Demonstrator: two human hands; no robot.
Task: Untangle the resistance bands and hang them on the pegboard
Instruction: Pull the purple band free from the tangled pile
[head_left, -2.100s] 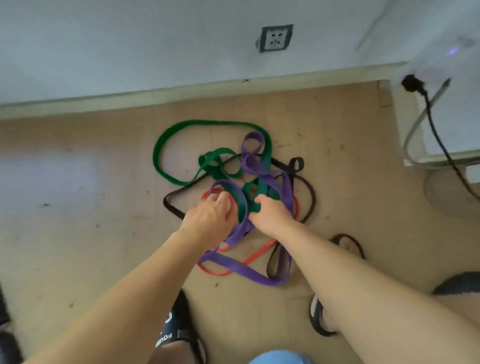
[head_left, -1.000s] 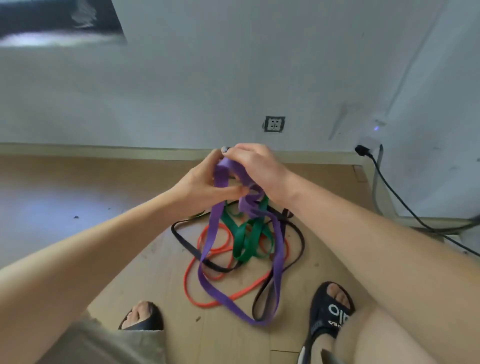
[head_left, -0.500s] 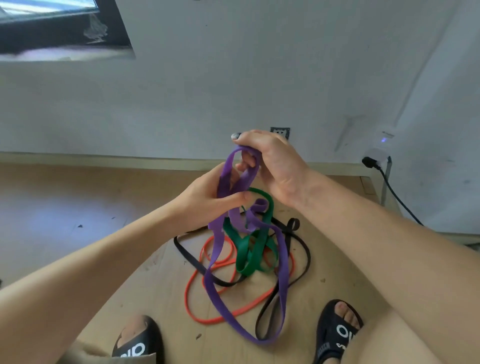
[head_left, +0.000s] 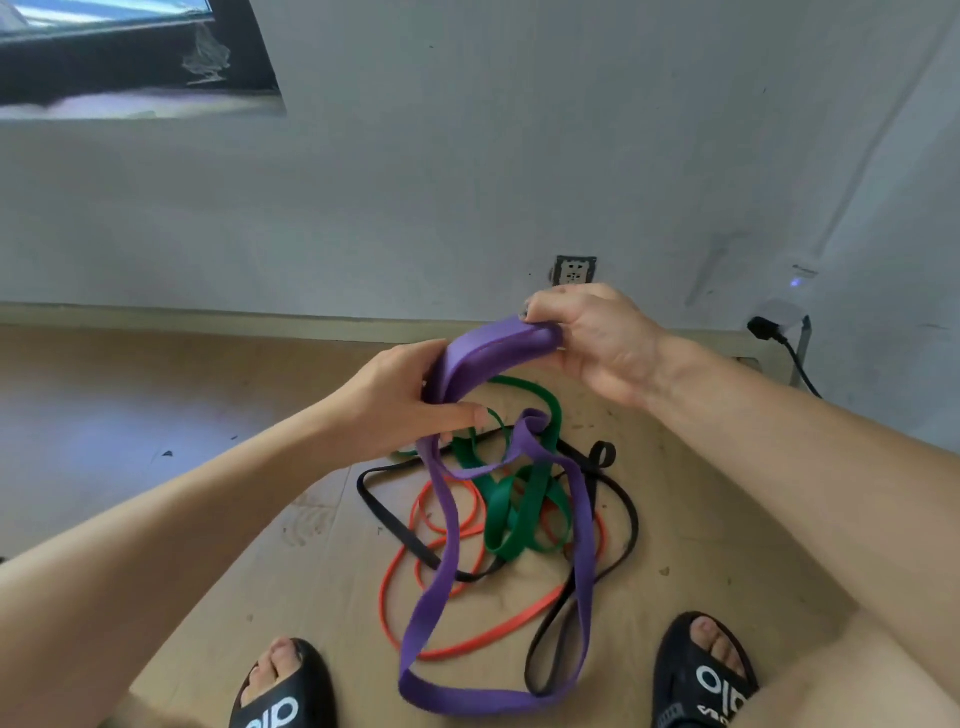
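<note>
A person is standing on a tan floor (head_left: 208, 545) and looking down at their own bare arms. Both hands are gripping one purple resistance band (head_left: 452, 561), holding its top stretch above the floor. The left hand (head_left: 395, 405) is curling around the band at about nine o'clock from the view's centre, thumb lying along the underside. The right hand (head_left: 597, 338), toward one o'clock, is pinching the band's other raised end with bent fingers. Between the hands the band is arching in a short doubled span; below them it is hanging in a long loop that is reaching down toward six o'clock, between two black sandals (head_left: 701, 680).

Under the hands a green band (head_left: 524, 499), an orange band (head_left: 467, 644) and a black band (head_left: 395, 525) are lying in a tangled heap on the floor, the purple loop threading through them. A wall socket (head_left: 574, 270) is sitting at twelve o'clock on the pale wall (head_left: 467, 156), and a black plug (head_left: 763, 328) is sitting at two o'clock.
</note>
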